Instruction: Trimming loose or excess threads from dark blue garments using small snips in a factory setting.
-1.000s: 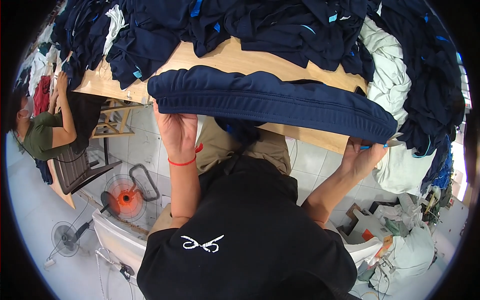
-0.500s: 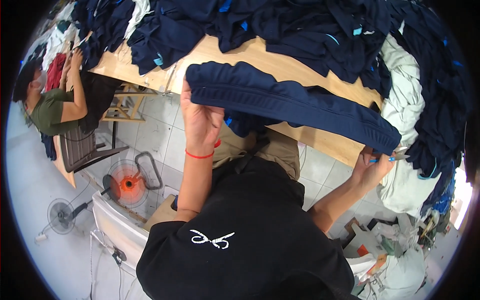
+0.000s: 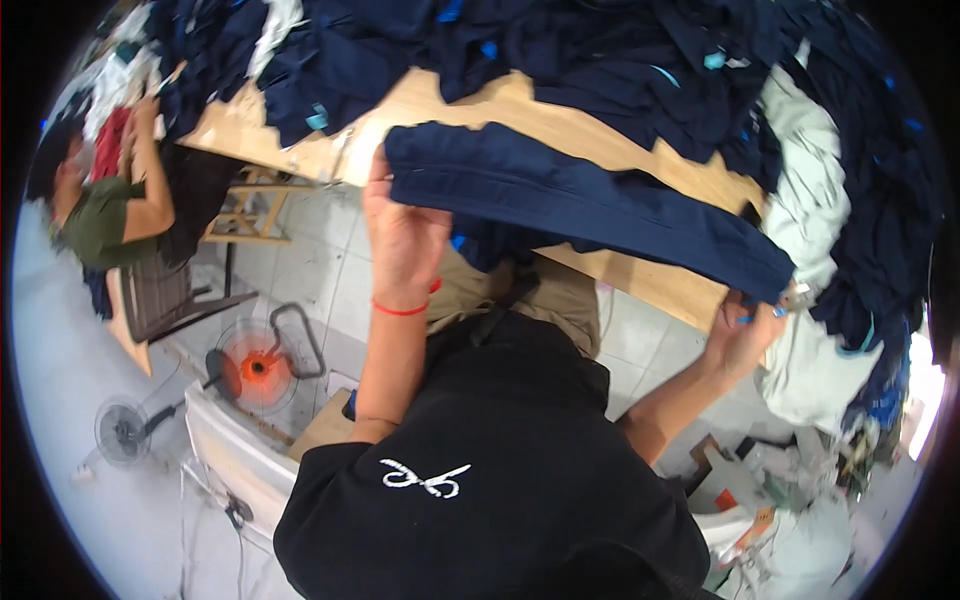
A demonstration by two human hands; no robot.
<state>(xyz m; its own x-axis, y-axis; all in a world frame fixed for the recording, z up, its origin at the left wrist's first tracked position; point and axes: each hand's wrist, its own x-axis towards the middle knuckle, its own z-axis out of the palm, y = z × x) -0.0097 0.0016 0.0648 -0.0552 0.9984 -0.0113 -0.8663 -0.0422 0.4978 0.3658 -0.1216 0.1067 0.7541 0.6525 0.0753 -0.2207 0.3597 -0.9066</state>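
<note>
Clearly the work in hand was stretching a folded navy garment flat across the near edge of the wooden counter. I saw the left hand at about nine o'clock of the cloth, its grip clenched on the garment's left end with the fingers curled over the top edge and a red band at the wrist. The right hand sat low at four o'clock, its grip pinched on the garment's far right corner, where some small blue bits showed at the fingertips; I could not tell what they were.

The garment hung between both hands as a long band, tilted down toward the right, partly over the counter and partly beyond its near edge. Heaped dark blue clothing crowded the counter from twelve to two o'clock, and a pale green bundle lay at three o'clock just beside the right end.

To do this well, I judged both hands needed even tension, so the fold stayed straight and no slack bunched in the middle. The lower right end wanted lifting level with the left before the cloth went down. Keeping it clear of the heap behind mattered too, since loose sleeves there could catch the edge.

Another person worked at nine o'clock, and a floor fan stood below.
</note>
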